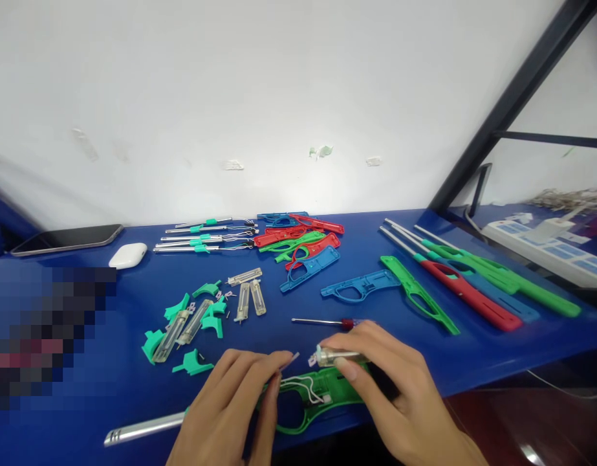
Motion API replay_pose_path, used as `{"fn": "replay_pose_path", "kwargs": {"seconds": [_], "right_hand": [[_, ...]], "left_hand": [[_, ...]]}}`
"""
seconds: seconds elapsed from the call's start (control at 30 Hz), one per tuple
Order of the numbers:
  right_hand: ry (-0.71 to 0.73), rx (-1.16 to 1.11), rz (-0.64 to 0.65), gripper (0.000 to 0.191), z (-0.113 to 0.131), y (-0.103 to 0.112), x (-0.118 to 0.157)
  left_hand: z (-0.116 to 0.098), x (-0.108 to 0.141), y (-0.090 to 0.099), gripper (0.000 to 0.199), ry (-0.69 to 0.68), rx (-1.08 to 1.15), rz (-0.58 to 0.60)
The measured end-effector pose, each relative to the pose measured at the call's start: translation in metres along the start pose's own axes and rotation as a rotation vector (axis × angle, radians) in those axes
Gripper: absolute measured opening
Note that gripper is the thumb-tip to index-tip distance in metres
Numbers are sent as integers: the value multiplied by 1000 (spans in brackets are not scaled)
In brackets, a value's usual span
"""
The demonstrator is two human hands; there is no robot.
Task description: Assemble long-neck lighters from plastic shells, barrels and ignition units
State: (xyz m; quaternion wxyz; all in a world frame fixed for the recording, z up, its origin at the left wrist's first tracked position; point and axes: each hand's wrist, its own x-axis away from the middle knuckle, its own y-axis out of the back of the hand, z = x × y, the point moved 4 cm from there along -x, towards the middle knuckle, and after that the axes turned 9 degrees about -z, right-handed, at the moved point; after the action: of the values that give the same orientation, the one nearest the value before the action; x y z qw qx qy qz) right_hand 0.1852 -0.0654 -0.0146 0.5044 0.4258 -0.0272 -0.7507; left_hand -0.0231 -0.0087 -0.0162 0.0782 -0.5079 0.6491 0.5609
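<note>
My right hand (380,382) pinches a clear fuel tank (330,357) between thumb and fingers, above a green lighter shell half (303,424). A small pale clip (312,360) sits at the tank's left end. My left hand (235,401) has thumb and fingers pressed together at the shell's left part; a thin translucent piece (294,357) sticks out at its fingertips. White wires (305,387) lie inside the shell. From under my left hand a metal lighter tube (145,428) extends left. A screwdriver (322,321) lies just behind my right hand.
Clear tanks (196,323) and teal triggers (191,362) lie left of centre. Behind are metal tubes with wires (191,248) and coloured shell halves (310,265). Closed lighters (473,294) lie right. A phone (68,238), a white case (128,255) and a power strip (550,249) are also visible.
</note>
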Motion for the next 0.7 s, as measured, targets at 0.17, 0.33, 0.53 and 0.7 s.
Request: {"fn": "replay_pose_path", "kwargs": {"seconds": [0.17, 0.33, 0.53, 0.7], "right_hand": [[-56, -19, 64, 19, 2, 1, 0], [-101, -1, 79, 19, 0, -1, 2], [-51, -31, 91, 20, 1, -1, 1], [-67, -29, 90, 19, 0, -2, 0]], "left_hand": [[-1, 1, -4, 27, -52, -21, 2], [-1, -1, -7, 20, -56, 6, 5], [-1, 2, -5, 21, -35, -3, -15], [0, 3, -7, 22, -46, -2, -7]]}}
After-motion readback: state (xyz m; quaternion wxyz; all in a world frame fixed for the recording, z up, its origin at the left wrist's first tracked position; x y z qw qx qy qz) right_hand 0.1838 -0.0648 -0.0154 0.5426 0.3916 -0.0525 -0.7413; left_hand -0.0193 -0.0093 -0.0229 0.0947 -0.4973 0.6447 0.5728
